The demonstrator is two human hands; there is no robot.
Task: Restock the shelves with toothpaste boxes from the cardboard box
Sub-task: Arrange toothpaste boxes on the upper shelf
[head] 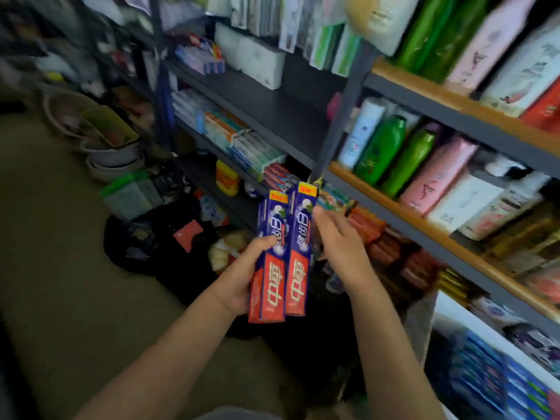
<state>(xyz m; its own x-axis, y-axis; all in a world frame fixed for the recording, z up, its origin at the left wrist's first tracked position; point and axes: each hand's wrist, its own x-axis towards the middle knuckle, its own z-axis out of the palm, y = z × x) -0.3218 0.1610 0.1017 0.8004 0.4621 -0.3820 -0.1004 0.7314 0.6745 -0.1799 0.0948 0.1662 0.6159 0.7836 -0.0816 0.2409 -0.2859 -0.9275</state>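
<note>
Two red-and-blue toothpaste boxes, a left one (269,265) and a right one (300,253), stand upright side by side in front of the shelves. My left hand (242,277) grips their lower halves from the left, thumb across the front. My right hand (336,241) is at the right box's upper right edge; its thumb touches the edge and the fingers curl behind. More toothpaste boxes (251,147) lie stacked on the dark middle shelf (272,107). An open box (448,307) with blue packs inside sits at the lower right.
Green and white bottles (381,147) and pink packs fill the wood-edged shelves on the right. A dark upright post (342,110) divides the two shelf units. Black bags (151,237), stacked bowls (112,156) and loose goods cover the floor along the shelf foot.
</note>
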